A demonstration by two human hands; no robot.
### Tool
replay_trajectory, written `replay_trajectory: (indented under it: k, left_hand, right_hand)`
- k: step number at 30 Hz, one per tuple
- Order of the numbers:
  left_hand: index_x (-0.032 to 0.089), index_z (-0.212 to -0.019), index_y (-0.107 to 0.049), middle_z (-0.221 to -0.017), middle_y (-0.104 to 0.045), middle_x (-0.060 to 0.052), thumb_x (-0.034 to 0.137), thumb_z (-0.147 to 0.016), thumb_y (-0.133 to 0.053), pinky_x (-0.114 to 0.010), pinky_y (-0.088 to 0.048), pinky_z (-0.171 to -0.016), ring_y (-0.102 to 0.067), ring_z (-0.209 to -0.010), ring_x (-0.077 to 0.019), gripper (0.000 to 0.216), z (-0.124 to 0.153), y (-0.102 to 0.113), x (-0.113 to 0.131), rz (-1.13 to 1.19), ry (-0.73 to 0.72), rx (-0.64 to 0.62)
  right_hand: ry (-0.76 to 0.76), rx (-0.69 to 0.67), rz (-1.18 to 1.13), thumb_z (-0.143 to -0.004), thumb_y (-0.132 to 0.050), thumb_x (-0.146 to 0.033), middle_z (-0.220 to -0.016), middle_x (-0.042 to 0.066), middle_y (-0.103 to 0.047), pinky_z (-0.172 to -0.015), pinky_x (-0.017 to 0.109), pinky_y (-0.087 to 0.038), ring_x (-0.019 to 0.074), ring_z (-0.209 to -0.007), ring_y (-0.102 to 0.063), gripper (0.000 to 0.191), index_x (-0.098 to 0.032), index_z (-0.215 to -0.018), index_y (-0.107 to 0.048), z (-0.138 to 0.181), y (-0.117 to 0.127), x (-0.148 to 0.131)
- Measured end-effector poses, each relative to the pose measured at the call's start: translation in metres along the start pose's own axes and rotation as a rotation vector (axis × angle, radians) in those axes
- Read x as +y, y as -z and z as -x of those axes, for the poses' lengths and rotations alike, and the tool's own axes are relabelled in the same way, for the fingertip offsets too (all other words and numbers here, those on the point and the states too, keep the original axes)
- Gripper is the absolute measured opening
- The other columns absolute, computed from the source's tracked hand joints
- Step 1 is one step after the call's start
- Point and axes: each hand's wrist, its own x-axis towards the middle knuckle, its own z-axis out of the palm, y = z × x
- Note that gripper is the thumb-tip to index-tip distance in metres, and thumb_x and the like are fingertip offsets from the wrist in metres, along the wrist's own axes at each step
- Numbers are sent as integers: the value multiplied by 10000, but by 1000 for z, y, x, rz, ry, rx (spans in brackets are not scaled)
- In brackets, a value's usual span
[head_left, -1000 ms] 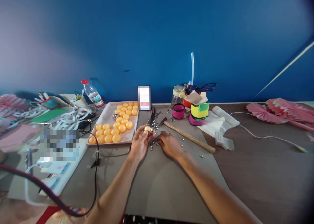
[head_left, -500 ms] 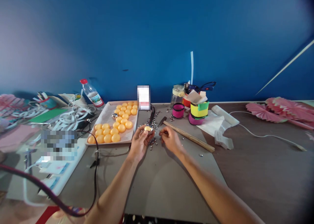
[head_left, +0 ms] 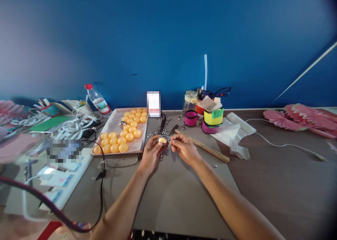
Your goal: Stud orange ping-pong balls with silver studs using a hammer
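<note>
My left hand [head_left: 150, 155] grips an orange ball partly covered with shiny silver studs [head_left: 162, 140], its bare patch facing up. Just to the right, my right hand [head_left: 184, 151] is closed in a pinch at the height of the ball, a small gap away. What sits between those fingertips is too small to make out. Loose silver studs [head_left: 165, 132] lie scattered on the grey mat [head_left: 168, 198] behind and below the ball. Beyond my right hand rests a hammer [head_left: 207, 146] with a wooden handle.
To the left, a white tray [head_left: 143, 136] holds several plain orange balls [head_left: 114, 148] and one silver-covered ball [head_left: 122, 124]. Behind stand a phone-like screen [head_left: 153, 104], a jar [head_left: 190, 101] and a pink band [head_left: 190, 118]. Cables [head_left: 103, 194] cross the left side; pink paper fans [head_left: 310, 117] lie right.
My right hand has risen slightly and come closer to the ball, fingers pinched. My left hand has turned the ball and shifted it a little to the right.
</note>
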Motion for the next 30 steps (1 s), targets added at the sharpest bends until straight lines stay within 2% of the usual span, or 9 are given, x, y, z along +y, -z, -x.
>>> replay_trajectory:
  k: [11,21,30]
  left_hand:
    - [195,-1032,-577,-915,-669,-22,289,-721,-728,-313,-504,-826,-640,-812,-140,358,0,3,-5,-98,-8,-18]
    - [188,-1033,-610,-939,-668,-42,305,-701,-743,-313,-500,-822,-625,-853,-167,376,0,5,-6,-268,-61,3]
    - [192,-1018,-605,-951,-657,-45,302,-704,-742,-331,-497,-848,-628,-857,-163,360,1,1,-5,-71,-5,-39]
  right_hand:
    - [-6,24,158,-623,-687,-309,-610,-53,-531,-558,230,-327,81,-539,-428,158,-188,-687,-609,0,-3,5]
    - [-79,3,168,-613,-703,-326,-631,-46,-556,-607,246,-371,98,-569,-494,197,-183,-707,-605,1,0,2]
    - [-107,-67,109,-594,-744,-353,-678,-30,-589,-637,256,-419,109,-602,-520,242,-183,-689,-600,2,1,-4]
